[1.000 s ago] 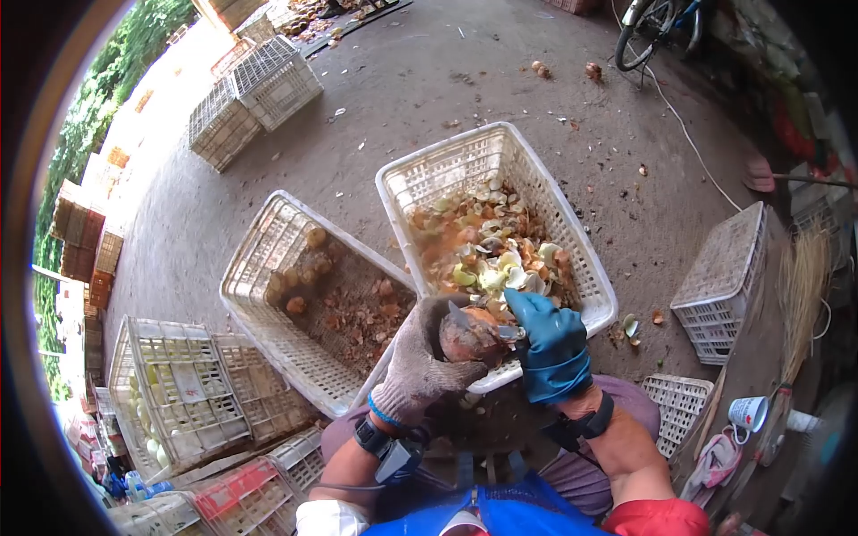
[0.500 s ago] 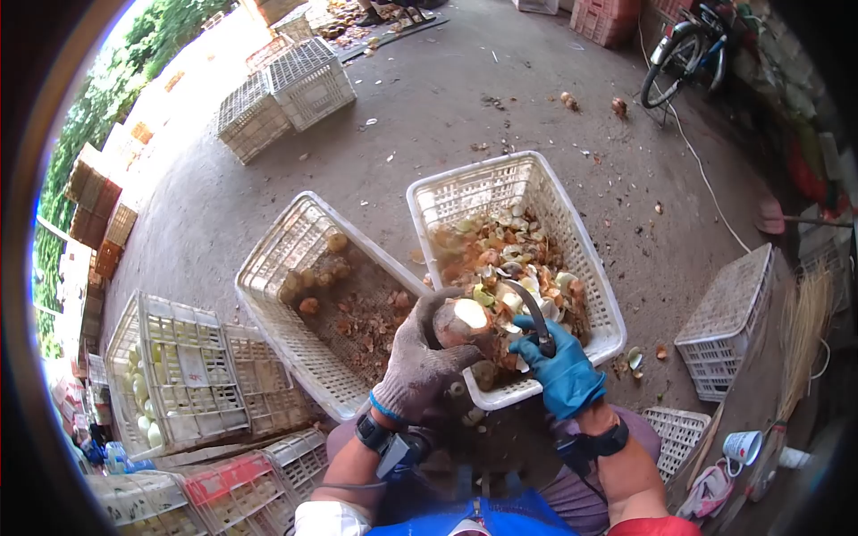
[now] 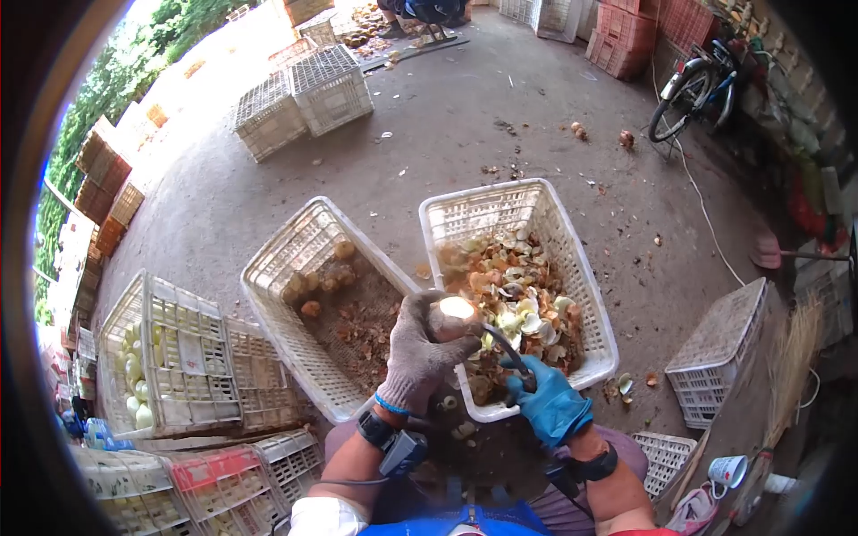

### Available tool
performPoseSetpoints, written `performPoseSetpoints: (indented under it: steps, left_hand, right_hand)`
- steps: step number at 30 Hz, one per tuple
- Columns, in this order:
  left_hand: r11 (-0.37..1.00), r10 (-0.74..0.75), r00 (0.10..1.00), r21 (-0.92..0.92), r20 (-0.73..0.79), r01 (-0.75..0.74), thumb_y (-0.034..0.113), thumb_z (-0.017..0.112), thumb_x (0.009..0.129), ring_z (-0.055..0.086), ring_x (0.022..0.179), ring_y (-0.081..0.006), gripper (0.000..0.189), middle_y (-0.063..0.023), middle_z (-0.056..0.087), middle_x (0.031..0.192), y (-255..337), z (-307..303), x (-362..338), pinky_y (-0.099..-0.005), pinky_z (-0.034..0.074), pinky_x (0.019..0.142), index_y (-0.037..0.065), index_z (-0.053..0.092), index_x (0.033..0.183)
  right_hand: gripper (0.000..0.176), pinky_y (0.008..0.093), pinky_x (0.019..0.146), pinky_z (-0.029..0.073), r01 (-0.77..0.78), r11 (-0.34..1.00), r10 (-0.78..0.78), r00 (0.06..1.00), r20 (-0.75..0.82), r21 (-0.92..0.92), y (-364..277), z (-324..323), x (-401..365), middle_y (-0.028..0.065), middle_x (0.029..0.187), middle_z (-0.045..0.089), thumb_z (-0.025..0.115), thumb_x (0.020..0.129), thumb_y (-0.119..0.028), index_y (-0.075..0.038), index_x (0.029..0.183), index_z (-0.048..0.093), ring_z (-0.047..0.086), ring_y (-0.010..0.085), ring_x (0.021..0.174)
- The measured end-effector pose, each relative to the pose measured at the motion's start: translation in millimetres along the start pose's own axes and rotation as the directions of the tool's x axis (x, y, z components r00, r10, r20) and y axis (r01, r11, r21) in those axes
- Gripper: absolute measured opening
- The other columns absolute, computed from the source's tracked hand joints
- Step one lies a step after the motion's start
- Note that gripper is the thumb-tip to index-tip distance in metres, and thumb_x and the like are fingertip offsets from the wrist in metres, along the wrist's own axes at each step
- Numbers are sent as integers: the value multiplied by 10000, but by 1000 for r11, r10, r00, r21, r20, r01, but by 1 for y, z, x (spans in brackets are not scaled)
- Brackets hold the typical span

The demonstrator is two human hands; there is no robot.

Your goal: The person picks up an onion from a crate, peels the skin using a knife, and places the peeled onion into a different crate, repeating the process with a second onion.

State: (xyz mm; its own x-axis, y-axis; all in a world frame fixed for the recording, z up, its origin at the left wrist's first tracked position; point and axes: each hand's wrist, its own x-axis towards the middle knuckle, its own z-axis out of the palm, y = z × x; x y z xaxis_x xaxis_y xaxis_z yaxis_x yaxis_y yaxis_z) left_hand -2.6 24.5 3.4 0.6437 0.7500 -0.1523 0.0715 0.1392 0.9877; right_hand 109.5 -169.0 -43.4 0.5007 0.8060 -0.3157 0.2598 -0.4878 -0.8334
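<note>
My left hand (image 3: 416, 357), in a greyish knit glove, is wrapped round an onion (image 3: 453, 322) whose pale cut face points up. In my blue-gloved right hand (image 3: 551, 402) is the handle of a curved knife (image 3: 509, 352), its dark blade reaching up toward the onion's right side. Both hands are over the near ends of two white plastic crates. Onion skins and trimmings (image 3: 514, 290) fill much of the right crate (image 3: 585, 277). The left crate (image 3: 268, 326) holds several whole onions (image 3: 332, 273) at its far end, with loose skins on its bottom.
Stacked crates (image 3: 179, 357) with peeled onions stand at the left, more crates (image 3: 308, 98) farther off. A lidded crate (image 3: 715, 357) and a straw broom (image 3: 791, 357) are on the right. Farther back are a bicycle (image 3: 693, 94) and a person (image 3: 420, 11). Scraps dot the floor.
My right hand has moved slightly down, with the knife blade now lower and straighter toward the onion. The onion has turned a little in my left hand. The view has tilted up slightly.
</note>
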Motion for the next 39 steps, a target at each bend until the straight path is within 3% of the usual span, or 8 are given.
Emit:
performPoseSetpoints:
  steps: [3, 6, 10, 20, 23, 27, 30, 39]
  left_hand:
    - [981, -63, 998, -184, -27, 57, -14, 803, 715, 654, 1109, -181, 676, -115, 653, 1204, -1, -9, 8, -325, 553, 979, -25, 518, 1328]
    - [977, -42, 999, -207, 25, 46, -10, 790, 806, 699, 1066, -182, 647, -134, 702, 1175, 0, -9, 8, -325, 561, 956, -20, 481, 1374]
    - [971, -63, 990, -222, 124, 90, -64, 773, 776, 701, 1075, -195, 721, -124, 693, 1189, -6, -7, 7, -328, 567, 953, -10, 465, 1426]
    - [998, 55, 998, -9, -37, -55, 31, 895, 738, 692, 1063, -181, 718, -112, 682, 1191, -11, 4, 7, -323, 571, 954, 4, 528, 1354]
    - [991, 109, 988, 88, -111, -100, 98, 932, 735, 689, 1044, -175, 715, -113, 689, 1163, -13, 13, 4, -321, 576, 940, 6, 539, 1326]
    - [978, 144, 980, 171, -139, -119, 126, 942, 736, 691, 1029, -176, 708, -111, 697, 1131, -17, 16, 7, -320, 583, 922, 6, 543, 1309]
    - [988, 60, 989, 151, -137, -39, 129, 939, 736, 693, 1026, -180, 710, -113, 695, 1136, -9, 16, 5, -321, 585, 914, -1, 539, 1309]
    - [999, 7, 1000, -37, -15, -8, 59, 866, 727, 659, 1068, -168, 677, -109, 669, 1186, -4, 8, 6, -333, 552, 977, -9, 542, 1318]
  right_hand:
    - [377, 474, 832, 583, -117, 931, 135, 990, 28, -346, 7, -4, -1, 245, 1106, 731, 708, 956, -160, -68, 1316, 647, 728, 417, 960]
    - [376, 485, 835, 578, 124, 992, -124, 948, -292, -20, 2, 3, 10, 233, 1102, 732, 702, 946, -133, -90, 1316, 648, 722, 419, 969]
    - [311, 432, 846, 578, 247, 940, -318, 883, -344, -234, -19, 0, 16, 223, 1161, 733, 672, 1011, -153, -28, 1295, 672, 744, 389, 987]
    - [373, 504, 801, 563, 164, 921, -309, 861, -405, -354, -20, 7, 23, 259, 1033, 709, 637, 959, -71, -55, 1332, 649, 697, 455, 938]
    - [390, 404, 722, 569, 158, 846, -421, 786, -454, -510, -13, 11, 29, 157, 916, 713, 650, 946, -24, -34, 1336, 644, 703, 323, 781]
    - [348, 183, 681, 475, 123, 918, 0, 950, -312, 376, 1, 39, 32, -80, 918, 553, 629, 981, 44, -7, 1325, 647, 516, 19, 773]
    - [313, 251, 684, 546, 155, 850, -1, 956, -293, 503, 22, 51, 39, 18, 938, 727, 618, 1041, -111, -17, 1336, 665, 657, 67, 759]
    - [336, 245, 733, 558, -23, 829, 162, 966, -201, 559, -32, 1, 33, -11, 961, 722, 726, 1013, -174, -18, 1306, 674, 646, 50, 768]
